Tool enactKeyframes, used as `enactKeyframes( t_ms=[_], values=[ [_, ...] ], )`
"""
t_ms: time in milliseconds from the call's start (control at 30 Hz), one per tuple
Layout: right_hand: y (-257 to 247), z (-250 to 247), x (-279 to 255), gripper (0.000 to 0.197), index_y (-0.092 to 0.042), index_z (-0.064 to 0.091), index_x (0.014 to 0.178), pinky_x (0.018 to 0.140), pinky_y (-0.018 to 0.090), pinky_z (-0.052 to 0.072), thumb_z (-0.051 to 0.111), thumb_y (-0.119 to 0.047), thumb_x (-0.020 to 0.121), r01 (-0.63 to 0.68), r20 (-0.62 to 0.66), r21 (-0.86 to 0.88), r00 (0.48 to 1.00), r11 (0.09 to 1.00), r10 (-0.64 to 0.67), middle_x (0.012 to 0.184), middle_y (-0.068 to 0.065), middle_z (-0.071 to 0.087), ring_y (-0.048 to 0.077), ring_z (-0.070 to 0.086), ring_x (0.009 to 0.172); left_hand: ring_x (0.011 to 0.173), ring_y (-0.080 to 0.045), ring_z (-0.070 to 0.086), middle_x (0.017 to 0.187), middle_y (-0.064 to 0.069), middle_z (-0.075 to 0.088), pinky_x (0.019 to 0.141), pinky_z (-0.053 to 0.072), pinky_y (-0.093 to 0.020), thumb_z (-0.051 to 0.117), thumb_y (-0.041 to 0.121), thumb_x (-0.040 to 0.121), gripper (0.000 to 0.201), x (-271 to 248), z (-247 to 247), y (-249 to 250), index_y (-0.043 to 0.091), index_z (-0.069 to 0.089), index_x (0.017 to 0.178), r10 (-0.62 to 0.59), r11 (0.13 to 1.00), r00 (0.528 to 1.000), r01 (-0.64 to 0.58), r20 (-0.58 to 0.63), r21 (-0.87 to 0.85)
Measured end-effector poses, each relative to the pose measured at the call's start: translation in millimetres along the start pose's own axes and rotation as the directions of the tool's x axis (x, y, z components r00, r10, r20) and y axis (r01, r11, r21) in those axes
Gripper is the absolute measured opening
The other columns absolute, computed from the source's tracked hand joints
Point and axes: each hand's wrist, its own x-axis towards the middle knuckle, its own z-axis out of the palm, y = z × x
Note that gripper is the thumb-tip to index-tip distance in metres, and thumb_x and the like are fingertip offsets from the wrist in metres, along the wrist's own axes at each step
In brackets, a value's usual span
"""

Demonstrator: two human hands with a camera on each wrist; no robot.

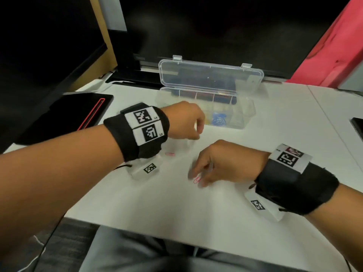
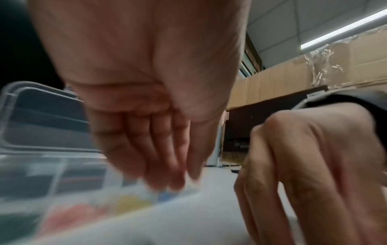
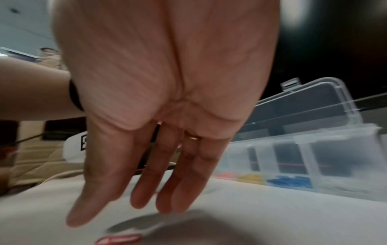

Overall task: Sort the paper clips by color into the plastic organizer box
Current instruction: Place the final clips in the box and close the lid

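A clear plastic organizer box (image 1: 243, 112) stands at the back of the white table with its lid (image 1: 210, 75) up. Blue clips (image 1: 218, 119) fill one front compartment; in the right wrist view red (image 3: 225, 174), yellow (image 3: 251, 178) and blue clips (image 3: 291, 180) lie in neighbouring ones. My left hand (image 1: 196, 132) hovers just in front of the box with loosely hanging fingers (image 2: 173, 174) and holds nothing. My right hand (image 1: 204, 173) reaches down with straight fingers (image 3: 146, 190) over a red clip (image 1: 197, 180) on the table. A pink clip (image 1: 170, 154) lies under my left wrist.
A black case with a red stripe (image 1: 64, 116) lies at the left of the table. A dark monitor (image 1: 216, 26) stands behind the box, a red object (image 1: 334, 46) at the back right, a black device (image 1: 357, 124) at the right edge.
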Motion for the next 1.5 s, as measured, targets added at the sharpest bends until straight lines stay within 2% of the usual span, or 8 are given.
enactKeyframes(
  t_ms=[100,233,400,700,867,1033,1267,1500],
  values=[
    [-7.1,14.0,9.9,0.017,-0.020,0.073,0.094,0.077,0.029,0.052,0.067,-0.016,0.079,0.070,0.009,-0.235,0.998,0.970,-0.070,0.092,-0.006,0.073,0.014,0.064,0.086,0.087,-0.012,0.059,0.089,0.012,0.062,0.076,0.047,-0.025,0.074,0.031,0.081,0.021,-23.1,18.7,-18.3,0.024,0.070,0.100,-0.116,0.985,0.978,0.091,0.172,0.144],
    [-14.0,17.6,12.7,0.015,-0.019,0.069,0.086,0.068,0.032,0.050,0.059,-0.010,0.079,0.016,-0.045,-0.308,0.998,0.951,-0.031,0.084,-0.001,0.067,0.023,0.060,0.080,0.099,-0.019,0.059,0.106,0.004,0.065,0.077,0.043,-0.024,0.070,0.024,0.085,0.023,-39.1,33.4,-32.0,0.021,0.068,0.107,-0.178,0.975,0.965,0.145,0.194,0.169],
    [-14.3,23.0,13.5,0.014,-0.027,0.051,0.078,0.066,0.035,0.052,0.061,-0.021,0.073,-0.061,-0.003,-0.230,0.998,0.971,0.062,0.077,-0.009,0.054,0.021,0.058,0.080,0.090,-0.022,0.062,0.103,-0.002,0.066,0.073,0.049,-0.026,0.061,0.012,0.086,0.018,-39.9,38.5,-29.9,0.017,0.071,0.100,-0.166,0.979,0.973,0.143,0.162,0.145],
    [-10.8,18.6,25.9,0.010,-0.019,0.050,0.072,0.062,0.033,0.047,0.056,-0.023,0.080,-0.174,-0.081,-0.195,0.984,0.965,0.160,0.080,0.003,0.057,0.026,0.057,0.077,0.074,-0.021,0.054,0.087,-0.001,0.052,0.066,0.050,-0.029,0.063,0.028,0.081,0.015,-33.3,44.4,-24.4,0.018,0.051,0.082,-0.158,0.963,0.965,0.105,0.209,0.246],
    [8.7,-19.0,48.7,0.013,-0.009,0.068,0.077,0.069,0.026,0.048,0.058,-0.017,0.082,-0.240,-0.400,0.176,0.869,0.955,0.292,0.069,-0.004,0.063,0.015,0.057,0.070,0.073,-0.019,0.054,0.086,0.001,0.052,0.066,0.051,-0.030,0.064,0.034,0.079,0.021,-29.5,43.8,-32.7,0.019,0.049,0.079,-0.159,0.974,0.955,0.111,0.249,0.198],
    [13.0,-70.0,86.6,0.012,-0.020,0.068,0.082,0.078,0.026,0.048,0.059,-0.012,0.082,-0.212,-0.639,0.212,0.708,0.954,0.299,0.080,-0.003,0.065,0.019,0.059,0.081,0.076,-0.022,0.055,0.081,-0.001,0.057,0.064,0.046,-0.028,0.054,0.038,0.087,0.026,-25.6,27.6,-41.8,0.012,0.058,0.080,-0.170,0.983,0.971,0.155,0.166,0.096],
    [25.3,-87.7,113.3,0.021,-0.026,0.073,0.086,0.081,0.037,0.055,0.052,-0.023,0.086,-0.335,-0.586,0.076,0.747,0.939,0.314,0.091,0.004,0.073,0.031,0.065,0.087,0.071,-0.023,0.056,0.073,-0.003,0.059,0.065,0.047,-0.031,0.053,0.033,0.084,0.025,13.6,-39.4,-61.0,0.012,0.057,0.072,-0.238,0.967,0.944,0.209,-0.228,-0.146],
    [33.6,-102.4,54.5,0.015,-0.027,0.071,0.091,0.078,0.032,0.049,0.055,-0.026,0.090,-0.173,-0.799,0.016,0.590,0.985,0.117,0.086,-0.008,0.072,0.017,0.059,0.088,0.070,-0.024,0.056,0.071,-0.004,0.055,0.062,0.047,-0.029,0.058,0.039,0.085,0.032,66.7,-43.4,-63.8,0.015,0.051,0.066,-0.229,0.972,0.972,0.232,-0.058,0.041]
  ],
)
